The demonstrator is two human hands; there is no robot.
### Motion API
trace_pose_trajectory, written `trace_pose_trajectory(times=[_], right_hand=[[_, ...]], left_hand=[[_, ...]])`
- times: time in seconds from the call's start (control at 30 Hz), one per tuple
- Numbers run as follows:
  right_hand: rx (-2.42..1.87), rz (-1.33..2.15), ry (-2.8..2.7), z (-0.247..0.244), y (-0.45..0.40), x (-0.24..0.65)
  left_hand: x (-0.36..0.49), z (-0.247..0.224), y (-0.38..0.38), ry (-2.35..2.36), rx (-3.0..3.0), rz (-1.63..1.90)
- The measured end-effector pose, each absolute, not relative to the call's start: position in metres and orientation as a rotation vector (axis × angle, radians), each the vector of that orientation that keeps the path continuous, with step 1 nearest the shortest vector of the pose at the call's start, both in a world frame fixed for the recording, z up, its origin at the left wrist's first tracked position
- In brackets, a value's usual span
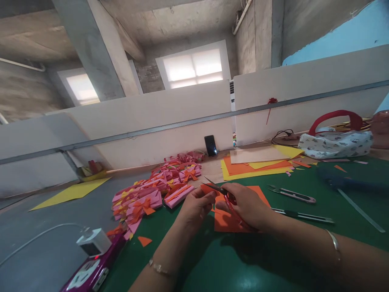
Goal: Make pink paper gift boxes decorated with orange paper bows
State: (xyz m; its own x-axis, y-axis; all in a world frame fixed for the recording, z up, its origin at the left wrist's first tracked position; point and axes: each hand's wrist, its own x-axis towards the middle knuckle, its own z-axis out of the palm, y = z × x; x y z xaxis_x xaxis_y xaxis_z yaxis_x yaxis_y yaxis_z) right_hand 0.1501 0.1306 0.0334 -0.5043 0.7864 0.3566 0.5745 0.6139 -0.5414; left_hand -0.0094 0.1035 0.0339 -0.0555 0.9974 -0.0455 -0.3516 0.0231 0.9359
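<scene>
My right hand [247,205] is closed around the red handles of a pair of scissors [232,209]. The dark blades point up and to the left, beside a small piece of orange paper [207,188]. That piece is pinched in the fingers of my left hand [194,209]. Whether the blades touch the paper, I cannot tell. Beneath the hands an orange sheet [223,223] lies on the green mat [200,263]. Folded pink and orange paper pieces with bows [146,205] are heaped to the left of my left hand.
Two utility knives, one pink [298,196] and one dark [304,216], lie right of the hands. A glue gun [349,180] is at far right. Yellow and orange sheets [227,170], a phone [210,146] and a bag [334,144] stand behind. A purple power strip [112,251] lies front left.
</scene>
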Motion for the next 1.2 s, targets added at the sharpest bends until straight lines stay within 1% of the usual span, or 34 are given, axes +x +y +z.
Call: trace_pose_trajectory(times=[0.43, 1.2], right_hand=[[-1.096, 0.392, -2.302, 0.035, 0.131, 0.151], [-1.184, -0.038, -2.399, 0.049, 0.134, 0.158]], left_hand=[[-0.009, 0.036, 0.103, 0.931, 0.87, 1.348], [-0.018, 0.034, 0.106, 1.027, 0.969, 1.308]])
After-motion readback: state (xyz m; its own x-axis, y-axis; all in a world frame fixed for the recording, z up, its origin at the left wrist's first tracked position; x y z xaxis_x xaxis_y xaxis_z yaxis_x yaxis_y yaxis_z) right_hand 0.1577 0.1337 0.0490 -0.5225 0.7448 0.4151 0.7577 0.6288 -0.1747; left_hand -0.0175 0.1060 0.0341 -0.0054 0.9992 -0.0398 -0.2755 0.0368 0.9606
